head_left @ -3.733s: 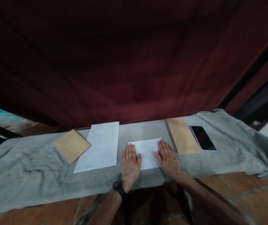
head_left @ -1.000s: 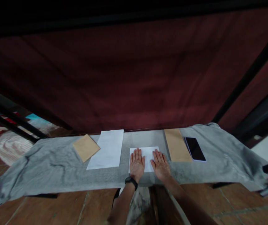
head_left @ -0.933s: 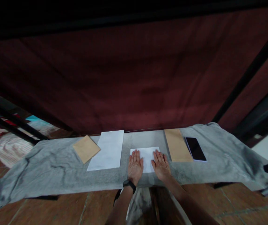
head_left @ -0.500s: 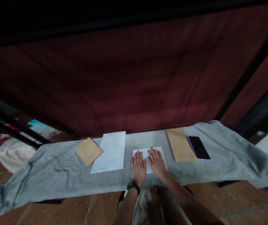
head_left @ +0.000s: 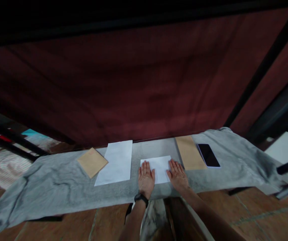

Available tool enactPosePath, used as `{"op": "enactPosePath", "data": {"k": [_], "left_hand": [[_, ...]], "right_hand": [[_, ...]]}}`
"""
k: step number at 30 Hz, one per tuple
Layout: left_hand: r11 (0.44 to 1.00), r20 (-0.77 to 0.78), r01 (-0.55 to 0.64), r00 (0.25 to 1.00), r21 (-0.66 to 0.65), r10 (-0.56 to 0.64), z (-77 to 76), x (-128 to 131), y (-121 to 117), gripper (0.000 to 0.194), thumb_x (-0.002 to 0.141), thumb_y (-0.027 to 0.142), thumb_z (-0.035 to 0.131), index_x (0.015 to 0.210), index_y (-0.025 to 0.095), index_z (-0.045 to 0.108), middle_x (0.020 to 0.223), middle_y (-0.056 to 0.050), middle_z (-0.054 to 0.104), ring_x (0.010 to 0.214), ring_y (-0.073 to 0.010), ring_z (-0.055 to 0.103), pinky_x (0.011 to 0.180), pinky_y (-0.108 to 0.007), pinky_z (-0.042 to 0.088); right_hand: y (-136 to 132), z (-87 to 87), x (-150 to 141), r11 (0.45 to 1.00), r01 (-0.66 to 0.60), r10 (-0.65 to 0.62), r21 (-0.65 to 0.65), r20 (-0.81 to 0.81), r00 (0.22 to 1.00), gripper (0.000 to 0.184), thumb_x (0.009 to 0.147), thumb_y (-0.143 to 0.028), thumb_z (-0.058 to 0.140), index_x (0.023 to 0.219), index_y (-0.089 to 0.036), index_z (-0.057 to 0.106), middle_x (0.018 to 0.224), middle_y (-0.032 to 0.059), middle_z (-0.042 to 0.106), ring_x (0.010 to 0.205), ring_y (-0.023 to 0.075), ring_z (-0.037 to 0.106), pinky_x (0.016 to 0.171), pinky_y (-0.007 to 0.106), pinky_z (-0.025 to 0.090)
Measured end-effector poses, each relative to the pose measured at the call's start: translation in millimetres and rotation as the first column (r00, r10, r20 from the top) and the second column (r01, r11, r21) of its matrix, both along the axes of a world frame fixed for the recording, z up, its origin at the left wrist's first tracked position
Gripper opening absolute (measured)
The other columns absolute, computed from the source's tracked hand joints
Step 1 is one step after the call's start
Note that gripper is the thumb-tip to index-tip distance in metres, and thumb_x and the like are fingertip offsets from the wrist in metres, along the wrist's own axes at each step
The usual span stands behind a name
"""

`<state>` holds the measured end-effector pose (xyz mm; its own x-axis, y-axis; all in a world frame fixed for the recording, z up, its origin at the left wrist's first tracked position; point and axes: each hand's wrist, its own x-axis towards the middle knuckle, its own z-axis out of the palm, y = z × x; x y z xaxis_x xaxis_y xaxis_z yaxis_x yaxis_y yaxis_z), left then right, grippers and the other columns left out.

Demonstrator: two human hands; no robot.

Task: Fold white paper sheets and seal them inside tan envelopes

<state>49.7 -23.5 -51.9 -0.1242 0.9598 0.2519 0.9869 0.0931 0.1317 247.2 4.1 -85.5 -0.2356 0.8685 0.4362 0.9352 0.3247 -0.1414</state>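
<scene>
A small white sheet of paper (head_left: 161, 167) lies flat on the grey cloth (head_left: 78, 197) in front of me. My left hand (head_left: 146, 179) rests flat on the sheet's left side, fingers stretched out and pointing away from me; a dark watch sits on that wrist. On the sheet's right edge lies my right hand (head_left: 178, 176), palm down with its fingers extended. Between the two hands the middle of the paper shows. Neither hand grips anything.
Left of the hands lies a larger white sheet (head_left: 118, 162), its edge meeting a square brown envelope (head_left: 93, 162). To the right are a longer brown envelope (head_left: 190, 153) and a phone (head_left: 208, 155). A dark red curtain (head_left: 144, 83) hangs behind the cloth-covered surface.
My right hand has slid right across the small sheet to its edge, widening the gap between my hands. My left hand stays on the left side. The view has shifted slightly.
</scene>
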Motion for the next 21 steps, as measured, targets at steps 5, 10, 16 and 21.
{"op": "enactPosePath", "data": {"k": [5,10,16,21], "left_hand": [[0.999,0.025,0.016,1.000,0.043,-0.017,-4.0,15.0,-12.4,0.057,0.102,0.031,0.030,0.155,0.012,0.033,0.159,-0.014,0.038,0.149,-0.0267,0.031,0.121,-0.050,0.029],[0.993,0.006,0.120,0.993,-0.015,-0.120,-9.7,28.7,-32.9,0.055,0.102,0.029,0.029,0.155,0.016,0.034,0.160,-0.009,0.038,0.150,-0.0237,0.030,0.121,-0.047,0.032],[0.999,-0.031,0.010,0.999,0.048,-0.008,-8.9,8.6,-52.5,0.056,0.103,0.035,0.029,0.154,0.013,0.037,0.156,-0.014,0.043,0.148,-0.0244,0.035,0.120,-0.046,0.032],[0.997,-0.033,-0.045,0.998,0.059,0.047,-8.2,-5.7,-62.5,0.056,0.104,0.035,0.028,0.152,0.010,0.039,0.155,-0.017,0.044,0.147,-0.0286,0.037,0.120,-0.052,0.030]], "right_hand": [[-26.0,8.4,-7.2,0.994,-0.106,0.106,0.013,-0.028,0.994,0.052,0.103,-0.026,0.035,0.152,-0.012,0.041,0.154,0.0141,0.046,0.141,0.0271,0.044,0.115,0.050,0.035],[-55.5,14.2,-19.8,0.962,-0.272,0.272,0.011,-0.027,0.962,0.051,0.103,-0.028,0.037,0.152,-0.015,0.041,0.153,0.0123,0.047,0.141,0.0232,0.045,0.116,0.046,0.036],[-63.1,15.8,8.6,0.982,-0.186,0.186,0.012,0.006,0.982,0.058,0.103,-0.033,0.042,0.156,-0.015,0.032,0.156,0.0128,0.044,0.142,0.0251,0.043,0.118,0.046,0.034],[-63.2,13.0,29.9,0.981,-0.191,0.191,0.027,0.017,0.981,0.061,0.104,-0.040,0.039,0.159,-0.015,0.026,0.156,0.0119,0.043,0.142,0.0250,0.042,0.120,0.045,0.029]]}}
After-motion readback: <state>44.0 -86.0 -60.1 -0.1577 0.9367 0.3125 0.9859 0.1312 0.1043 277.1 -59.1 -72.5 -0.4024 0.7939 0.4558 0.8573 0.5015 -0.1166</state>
